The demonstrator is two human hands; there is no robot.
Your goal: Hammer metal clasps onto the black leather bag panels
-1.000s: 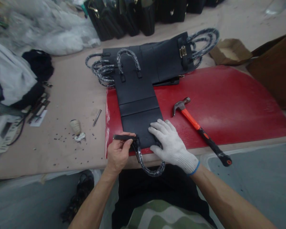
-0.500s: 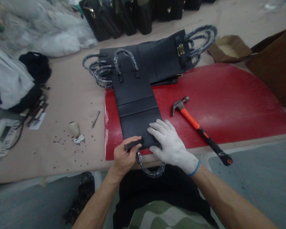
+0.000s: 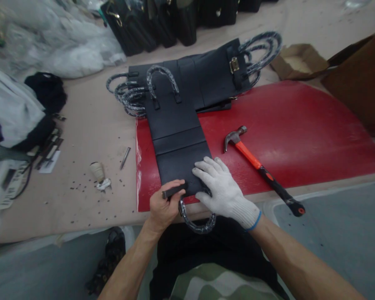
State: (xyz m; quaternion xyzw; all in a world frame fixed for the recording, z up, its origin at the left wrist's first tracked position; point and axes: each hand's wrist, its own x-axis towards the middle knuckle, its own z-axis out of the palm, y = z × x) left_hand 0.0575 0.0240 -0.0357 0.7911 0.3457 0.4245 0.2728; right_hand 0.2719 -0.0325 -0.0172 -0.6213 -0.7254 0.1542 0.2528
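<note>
A black leather bag panel (image 3: 178, 133) lies lengthwise before me, with plastic-wrapped loop handles at both ends. At its near end, my bare left hand (image 3: 165, 204) pinches a short black strap (image 3: 173, 191) between thumb and fingers. The near handle (image 3: 200, 227) curves down over the table edge between my hands. My right hand (image 3: 221, 187), in a white knit glove, rests on the panel's near right corner with fingers stretched out. Part of that corner and the handle's right end are hidden beneath the glove.
A claw hammer (image 3: 253, 160) lies on the red mat (image 3: 300, 125) to the right. More black panels (image 3: 212, 75) are stacked behind. To the left are a metal punch (image 3: 125, 158) and a tape-wrapped object (image 3: 97, 171). A cardboard box (image 3: 300, 62) stands back right.
</note>
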